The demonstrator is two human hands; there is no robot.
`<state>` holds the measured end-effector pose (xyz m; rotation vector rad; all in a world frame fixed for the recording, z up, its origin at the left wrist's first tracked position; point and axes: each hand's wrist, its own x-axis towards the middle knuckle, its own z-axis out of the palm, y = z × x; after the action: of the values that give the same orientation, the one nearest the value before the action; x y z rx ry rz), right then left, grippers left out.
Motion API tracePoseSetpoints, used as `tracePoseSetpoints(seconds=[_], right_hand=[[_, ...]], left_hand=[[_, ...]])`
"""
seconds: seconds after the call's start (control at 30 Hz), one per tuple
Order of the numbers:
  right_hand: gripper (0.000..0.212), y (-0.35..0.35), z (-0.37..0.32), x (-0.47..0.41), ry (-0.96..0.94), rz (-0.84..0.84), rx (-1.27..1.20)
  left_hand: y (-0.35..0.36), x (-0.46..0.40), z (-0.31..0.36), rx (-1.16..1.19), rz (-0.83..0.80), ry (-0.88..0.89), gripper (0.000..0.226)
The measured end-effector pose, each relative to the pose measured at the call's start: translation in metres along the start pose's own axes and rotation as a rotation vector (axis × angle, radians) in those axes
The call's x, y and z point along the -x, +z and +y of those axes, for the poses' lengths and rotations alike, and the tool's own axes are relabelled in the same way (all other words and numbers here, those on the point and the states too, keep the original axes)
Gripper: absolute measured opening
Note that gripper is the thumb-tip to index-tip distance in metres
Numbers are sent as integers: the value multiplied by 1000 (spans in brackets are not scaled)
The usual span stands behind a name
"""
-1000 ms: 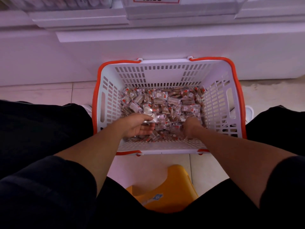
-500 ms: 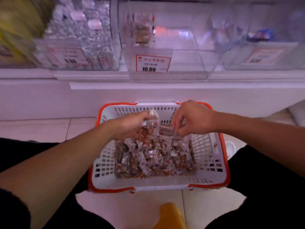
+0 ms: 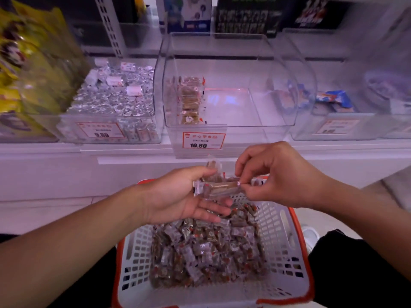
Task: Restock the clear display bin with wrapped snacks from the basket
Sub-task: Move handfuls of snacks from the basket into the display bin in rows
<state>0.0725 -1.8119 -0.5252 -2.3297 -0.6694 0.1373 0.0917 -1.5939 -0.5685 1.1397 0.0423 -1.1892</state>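
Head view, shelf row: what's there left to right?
Yellow bags → bin of silver-wrapped sweets → clear display bin, nearly empty → bin with blue packets.

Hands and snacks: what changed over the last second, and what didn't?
Both hands rose out of the basket carrying wrapped snacks. The left hand now cradles them above the basket, and the right hand pinches one end. The snack heap in the basket and the few in the clear display bin stayed put.
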Motion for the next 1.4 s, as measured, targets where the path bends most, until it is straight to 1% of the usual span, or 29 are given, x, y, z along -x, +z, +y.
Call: tracePoseSetpoints(seconds=[0.07,0.13,0.2,0.23,0.3,0.37,0.43,0.63,0.77,0.87,0.93,1.0,1.07,1.13,1.17,1.2,1.27,1.33,1.4], right_hand=[[17,-7,1,-2,-26,9,25],[19,-18,5,-5,-42,33,28],[21,-27,9,-6,-26,41,-36],[22,-27,10,-7,-11,27,-88],[22,-20,8,-8,-8,-22,-132],[18,-5,5,-10,-25,-59,-117],[15,4,3,-13,-40,-44,-92],[12,4,5,-14,-45,-21,3],[8,-6,10,-10,-48,-33,115],[10,-6,15,-9,56,21,55],[14,0,16,-9,139,63,-40],[18,8,14,-8,194,108,-143],[21,18,10,-6,226,145,-254],[26,29,4,-3,237,131,-368],[36,34,1,-1,240,107,-412],[50,38,0,1,246,88,-431],[72,43,0,3,291,93,-385],[82,45,1,3,345,113,-375],[87,47,0,2,356,105,-482]], left_hand=[[-2,-5,-2,54,73,33,51],[-5,-8,-3,74,148,63,39],[-6,-8,-3,87,201,83,30],[-7,-9,-2,113,211,86,30],[-5,-8,1,153,170,57,35],[-1,-8,4,153,64,-11,39],[1,-10,6,154,17,-49,50],[5,-15,4,125,77,4,33],[3,-15,1,121,85,5,36],[4,-14,1,169,77,49,40],[8,-14,0,96,96,89,44],[11,-15,-3,-2,156,134,47],[14,-17,-7,-47,231,179,44],[16,-19,-8,-81,277,220,45],[16,-20,-8,-103,290,242,47],[16,-20,-8,-127,298,265,48],[16,-19,-7,-180,319,317,51],[16,-18,-6,-261,357,374,58],[16,-17,-3,-352,378,413,59]])
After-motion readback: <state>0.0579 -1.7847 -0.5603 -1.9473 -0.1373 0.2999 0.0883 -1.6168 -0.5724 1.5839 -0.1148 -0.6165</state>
